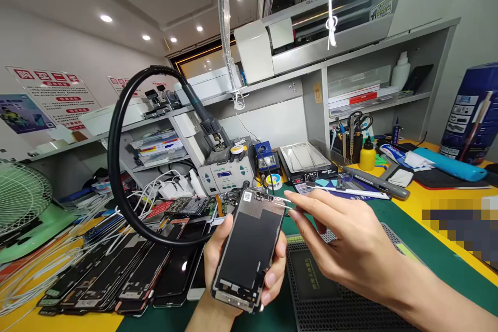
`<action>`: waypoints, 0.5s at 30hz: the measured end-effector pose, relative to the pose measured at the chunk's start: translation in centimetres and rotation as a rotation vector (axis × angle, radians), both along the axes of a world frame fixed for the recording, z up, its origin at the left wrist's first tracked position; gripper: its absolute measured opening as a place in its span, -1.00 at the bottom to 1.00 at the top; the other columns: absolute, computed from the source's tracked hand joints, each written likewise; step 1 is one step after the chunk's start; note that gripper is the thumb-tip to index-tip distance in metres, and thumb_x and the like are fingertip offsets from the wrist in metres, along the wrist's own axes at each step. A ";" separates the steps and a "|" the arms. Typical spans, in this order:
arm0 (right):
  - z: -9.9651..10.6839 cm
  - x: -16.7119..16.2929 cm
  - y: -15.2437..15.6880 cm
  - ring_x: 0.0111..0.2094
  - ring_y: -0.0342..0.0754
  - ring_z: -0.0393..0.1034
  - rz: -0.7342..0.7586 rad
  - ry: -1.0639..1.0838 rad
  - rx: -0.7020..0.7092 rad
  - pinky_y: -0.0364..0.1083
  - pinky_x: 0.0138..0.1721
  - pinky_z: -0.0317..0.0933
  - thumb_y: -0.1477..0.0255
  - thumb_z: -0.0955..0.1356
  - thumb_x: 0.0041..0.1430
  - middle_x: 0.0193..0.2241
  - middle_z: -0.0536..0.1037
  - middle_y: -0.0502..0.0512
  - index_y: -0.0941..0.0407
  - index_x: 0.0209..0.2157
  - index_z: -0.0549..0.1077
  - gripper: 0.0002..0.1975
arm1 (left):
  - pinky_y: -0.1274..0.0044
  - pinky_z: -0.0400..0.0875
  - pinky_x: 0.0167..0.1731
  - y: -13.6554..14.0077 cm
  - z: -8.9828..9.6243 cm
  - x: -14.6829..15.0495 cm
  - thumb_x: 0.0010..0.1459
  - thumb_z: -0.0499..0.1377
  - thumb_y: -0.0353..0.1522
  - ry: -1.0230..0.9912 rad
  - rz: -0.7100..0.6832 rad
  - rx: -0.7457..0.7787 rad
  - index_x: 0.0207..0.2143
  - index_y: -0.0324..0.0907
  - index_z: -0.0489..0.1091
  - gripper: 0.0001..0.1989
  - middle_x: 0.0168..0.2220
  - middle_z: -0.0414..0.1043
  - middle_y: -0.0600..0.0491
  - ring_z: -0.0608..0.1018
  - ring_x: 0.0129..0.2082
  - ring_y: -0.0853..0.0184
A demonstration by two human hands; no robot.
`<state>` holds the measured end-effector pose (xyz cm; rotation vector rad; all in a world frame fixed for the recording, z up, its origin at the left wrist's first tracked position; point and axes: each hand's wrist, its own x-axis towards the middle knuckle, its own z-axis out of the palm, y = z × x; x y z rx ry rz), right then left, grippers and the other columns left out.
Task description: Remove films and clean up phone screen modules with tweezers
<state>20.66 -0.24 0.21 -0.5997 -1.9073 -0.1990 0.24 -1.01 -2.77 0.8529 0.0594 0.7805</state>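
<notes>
Fingers, right hand [342, 241]: tips brought close, narrow gap left, thin metal tweezers [284, 206] pinched between them.
Fingers, left hand [213, 257]: curled round both long edges of a phone screen assembly [247, 246]; thumb along one edge, fingertips on the other.
Assembly position: held up off the bench, over the green mat [392, 207], tilted, black back toward the camera, white code label [247, 195] at its top corner.
Tweezer tips: at the top edge of the assembly, on the right hand's side; contact cannot be told.
Below right hand: black perforated pad [330, 316] laid on the green mat.
Left of left hand: phone screens [132, 270] lined up side by side; black flexible hose [115, 129] looped over them.
Behind assembly: circuit boards [190, 206] gathered near the soldering station [223, 176]; solder spool [274, 181] placed in front of a blue unit [264, 151].
Back right: flat heating unit [305, 158], yellow bottle [367, 156], blue can [469, 114] stood on the bench.
</notes>
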 end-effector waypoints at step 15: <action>-0.1 0.4 0.0 -0.51 -0.11 0.20 -0.024 -0.059 0.009 -0.09 -0.50 0.06 0.66 0.29 0.31 -0.47 0.41 0.02 0.24 0.01 0.45 -0.73 | 0.62 0.12 -0.68 0.1 -0.5 -0.1 0.18 -0.22 0.22 0.009 -0.006 0.019 -0.19 -0.46 0.37 -0.12 -0.51 0.29 -0.04 0.34 -0.64 0.41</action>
